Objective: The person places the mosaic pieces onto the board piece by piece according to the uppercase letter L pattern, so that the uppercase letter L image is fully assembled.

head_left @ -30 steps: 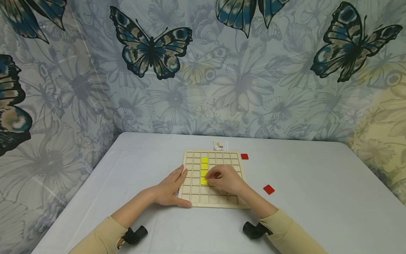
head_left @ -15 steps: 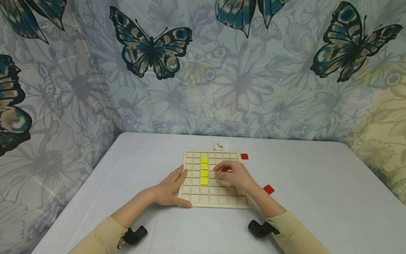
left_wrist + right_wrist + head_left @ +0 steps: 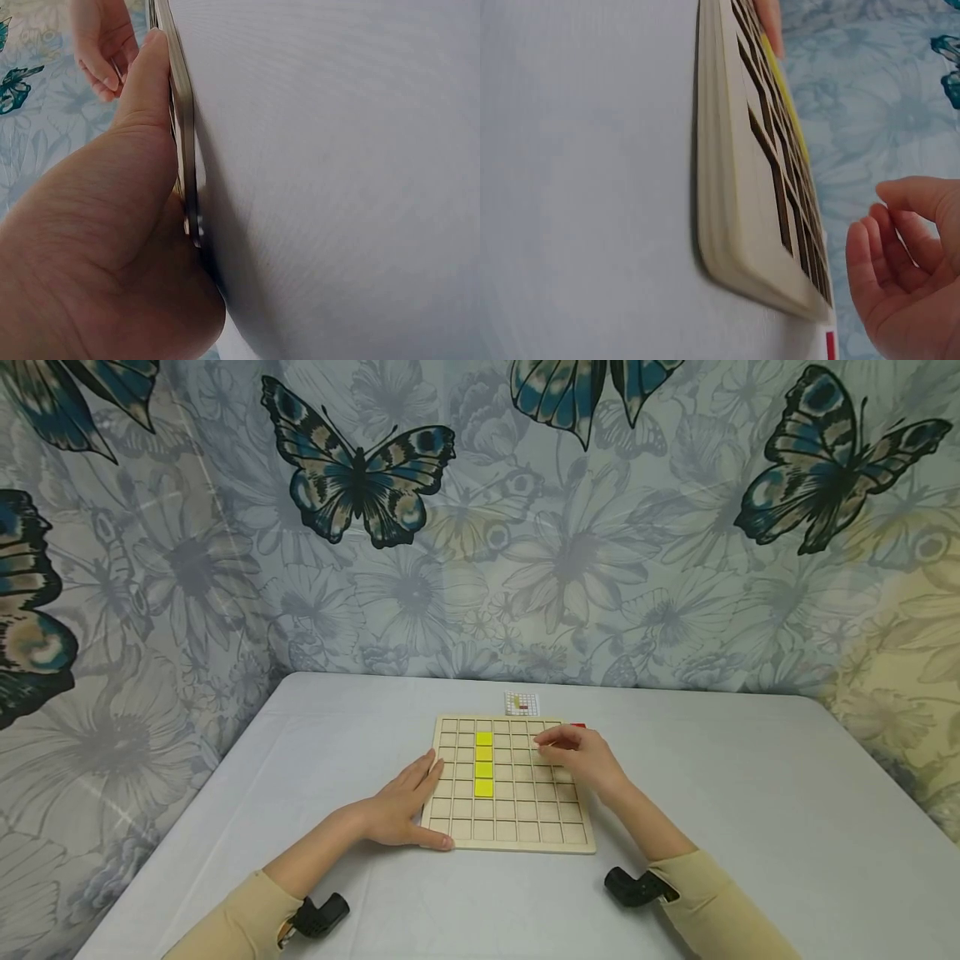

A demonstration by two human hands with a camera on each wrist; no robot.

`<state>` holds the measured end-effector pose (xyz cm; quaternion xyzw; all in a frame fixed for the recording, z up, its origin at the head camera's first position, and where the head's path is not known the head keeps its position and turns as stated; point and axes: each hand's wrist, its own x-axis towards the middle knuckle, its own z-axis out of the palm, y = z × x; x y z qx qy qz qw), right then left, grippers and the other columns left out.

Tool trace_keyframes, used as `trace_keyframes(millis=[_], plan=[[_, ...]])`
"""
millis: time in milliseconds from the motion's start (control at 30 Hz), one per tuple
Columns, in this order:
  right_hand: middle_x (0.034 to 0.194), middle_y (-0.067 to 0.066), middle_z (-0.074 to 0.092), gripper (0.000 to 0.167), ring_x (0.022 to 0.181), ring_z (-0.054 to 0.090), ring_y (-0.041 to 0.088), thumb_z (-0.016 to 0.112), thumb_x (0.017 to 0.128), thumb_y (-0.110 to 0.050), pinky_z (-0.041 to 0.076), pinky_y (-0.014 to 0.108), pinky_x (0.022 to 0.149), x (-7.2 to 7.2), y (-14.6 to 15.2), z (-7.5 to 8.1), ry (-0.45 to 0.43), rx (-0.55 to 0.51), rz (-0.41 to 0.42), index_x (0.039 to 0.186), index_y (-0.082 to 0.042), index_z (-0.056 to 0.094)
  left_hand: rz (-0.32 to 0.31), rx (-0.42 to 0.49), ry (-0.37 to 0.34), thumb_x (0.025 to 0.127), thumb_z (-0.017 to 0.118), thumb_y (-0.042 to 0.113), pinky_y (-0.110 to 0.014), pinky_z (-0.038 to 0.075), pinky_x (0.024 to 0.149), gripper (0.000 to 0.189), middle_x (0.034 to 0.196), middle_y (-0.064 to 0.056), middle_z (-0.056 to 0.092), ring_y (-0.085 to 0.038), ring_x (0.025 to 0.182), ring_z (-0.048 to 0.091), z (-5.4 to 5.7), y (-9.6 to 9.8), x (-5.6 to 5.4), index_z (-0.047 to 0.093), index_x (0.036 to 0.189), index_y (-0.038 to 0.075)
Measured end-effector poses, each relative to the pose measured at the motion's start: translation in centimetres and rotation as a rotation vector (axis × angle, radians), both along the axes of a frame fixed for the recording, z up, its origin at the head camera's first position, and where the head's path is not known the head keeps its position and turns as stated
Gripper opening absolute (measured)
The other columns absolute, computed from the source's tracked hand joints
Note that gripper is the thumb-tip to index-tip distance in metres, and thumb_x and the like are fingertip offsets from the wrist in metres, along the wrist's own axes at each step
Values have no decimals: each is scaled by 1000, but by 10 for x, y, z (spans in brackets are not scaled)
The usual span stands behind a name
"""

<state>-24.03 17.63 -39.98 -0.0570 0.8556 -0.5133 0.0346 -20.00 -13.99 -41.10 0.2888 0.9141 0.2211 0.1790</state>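
A wooden board (image 3: 525, 835) with a grid of square cells lies on the white table. Several yellow square tiles (image 3: 483, 770) fill one upright column of it, left of the middle. My left hand (image 3: 401, 802) rests along the board's left side, fingers straight and thumb at the front left corner; the left wrist view shows the thumb (image 3: 146, 82) against the board's edge. Above the board's right part hovers my right hand (image 3: 585, 760), its fingers loosely bent. Nothing shows between those fingers (image 3: 859, 255) in the right wrist view.
A red tile (image 3: 578, 725) peeks out behind the right hand, beyond the board's upper right corner. A small printed grid card (image 3: 521, 703) lies just past the board's far edge. Behind the table (image 3: 750, 777) hangs butterfly-patterned cloth (image 3: 465, 568).
My right hand has left the lowest yellow tile and moved right and away from me. Its forearm now covers the nearer red tile. The left hand has stayed still.
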Motion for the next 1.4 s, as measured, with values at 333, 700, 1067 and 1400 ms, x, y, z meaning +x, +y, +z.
trace_keyframes(millis=[333,700,1067,1400], plan=[[114,11,66,29,111,57,28,66,93,-18,46,38,85,-9,24,0,55,89,-65,119,-7,67,1,-3,8,82,69,61,-52,11,116,116,161,-17,-9,-33,148,-5,0,-1,1,2,156,1],[122,16,62,35,116,54,32,67,92,-20,45,43,88,-22,46,-3,34,166,-102,125,-8,64,-4,-8,16,82,68,62,-52,11,116,116,161,-17,-9,-33,148,-5,0,-1,1,2,156,2],[130,21,54,39,117,51,36,66,92,-20,48,43,83,-30,49,-3,-18,253,-107,128,-7,61,-3,-9,27,82,68,62,-52,12,116,116,162,-17,-8,-33,148,-4,-1,-1,1,4,156,2],[129,24,55,39,117,52,38,65,92,-14,50,46,84,-34,50,-8,26,346,-64,129,-4,61,-5,0,18,82,69,61,-52,11,116,116,161,-17,-9,-33,148,-5,-1,-1,1,2,156,2]])
